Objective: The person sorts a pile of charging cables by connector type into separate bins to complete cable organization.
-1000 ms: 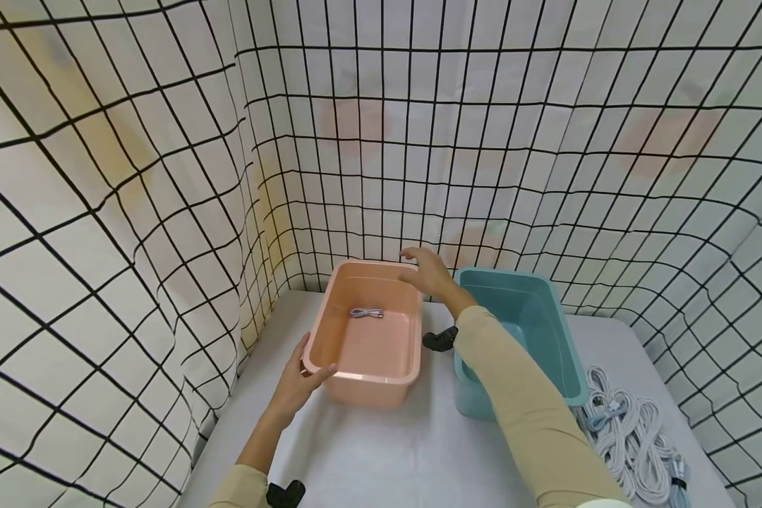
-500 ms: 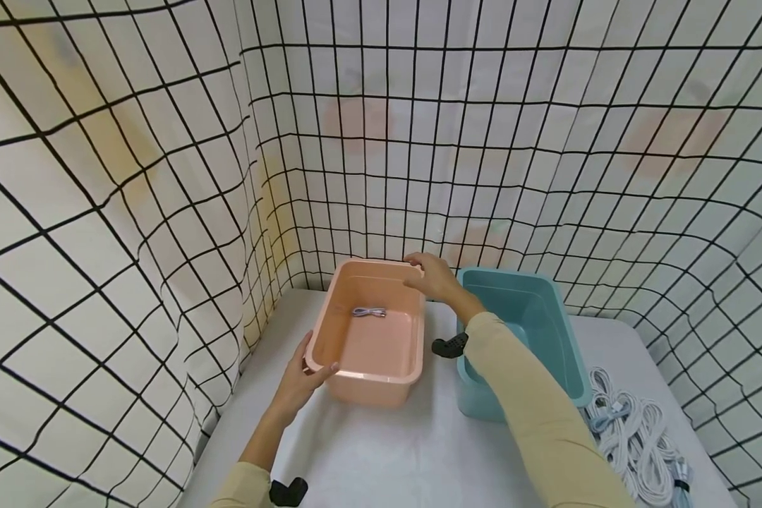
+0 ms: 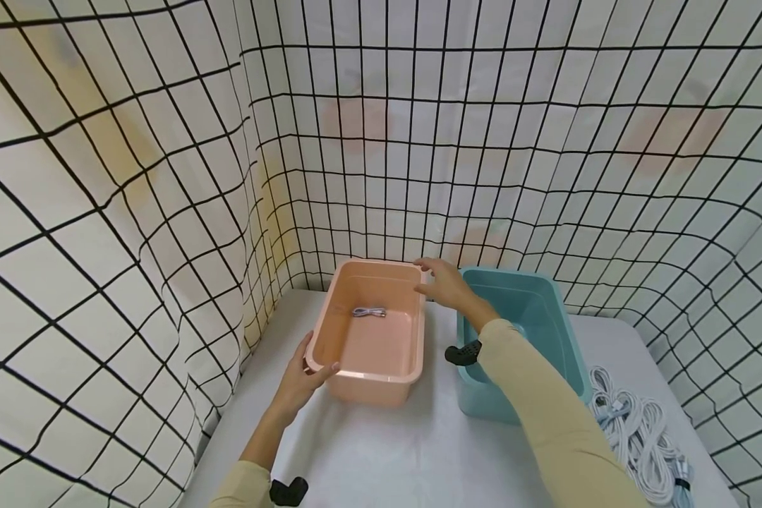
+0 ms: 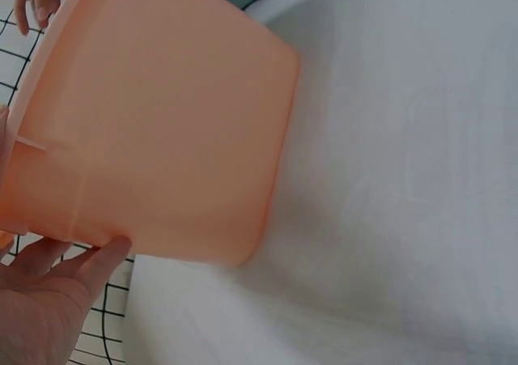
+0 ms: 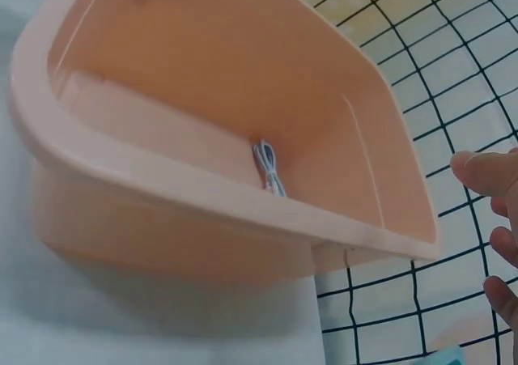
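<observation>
A peach plastic bin [image 3: 381,346] stands on the white table, with a small bundled white cable [image 3: 369,312] lying inside towards its far left. My left hand [image 3: 298,381] grips the near left corner, thumb over the rim and fingers against the outer wall; the left wrist view shows those fingers [image 4: 105,264] under the wall. By the far right corner is my right hand [image 3: 447,282], fingers loosely bent and holding nothing. In the right wrist view that hand [image 5: 498,211] is apart from the rim.
Right of the peach bin stands a teal bin [image 3: 574,360], partly behind my right forearm. Several coiled white cables [image 3: 641,444] lie on the table [image 3: 381,458] at the right. Black grid netting [image 3: 419,169] surrounds the table's back and sides.
My right hand has shifted a little to the right, away from the peach bin's far right corner. My left hand keeps its grip, and the bin and cable stay where they were.
</observation>
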Motion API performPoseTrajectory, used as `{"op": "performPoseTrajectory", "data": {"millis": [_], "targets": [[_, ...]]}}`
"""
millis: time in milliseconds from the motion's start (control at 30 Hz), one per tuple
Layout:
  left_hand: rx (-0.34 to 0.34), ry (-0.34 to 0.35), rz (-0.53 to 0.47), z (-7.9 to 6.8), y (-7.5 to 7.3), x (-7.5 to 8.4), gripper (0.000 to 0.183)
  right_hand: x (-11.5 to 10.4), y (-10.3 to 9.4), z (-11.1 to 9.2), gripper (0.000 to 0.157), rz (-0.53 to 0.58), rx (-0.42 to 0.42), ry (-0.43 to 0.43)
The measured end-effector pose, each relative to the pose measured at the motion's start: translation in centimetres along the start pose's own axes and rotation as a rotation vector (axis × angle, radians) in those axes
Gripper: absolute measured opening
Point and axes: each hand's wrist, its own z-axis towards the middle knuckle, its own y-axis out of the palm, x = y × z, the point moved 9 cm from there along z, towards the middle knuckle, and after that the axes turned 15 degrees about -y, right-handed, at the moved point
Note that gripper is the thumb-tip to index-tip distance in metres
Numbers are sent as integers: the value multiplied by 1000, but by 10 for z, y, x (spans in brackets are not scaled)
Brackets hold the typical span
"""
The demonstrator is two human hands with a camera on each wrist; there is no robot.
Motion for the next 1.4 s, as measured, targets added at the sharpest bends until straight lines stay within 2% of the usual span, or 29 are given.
{"op": "performPoseTrajectory", "data": {"millis": [333, 567, 867, 1267, 1400], "targets": [[-1, 5, -1, -2, 0, 0, 100, 3, -17, -17, 58, 6, 27, 10], [-4, -3, 6, 0, 0, -1, 100, 11, -33, -27, 59, -18, 51, -17], [4, -3, 5, 2, 0, -1, 97, 23, -50, -42, 61, -24, 48, 46], [0, 1, 4, 0, 0, 1, 99, 36, -79, -60, 59, -72, 67, 56], [-6, 2, 1, -1, 0, 1, 99, 44, -85, -70, 60, -77, 81, 85]]}}
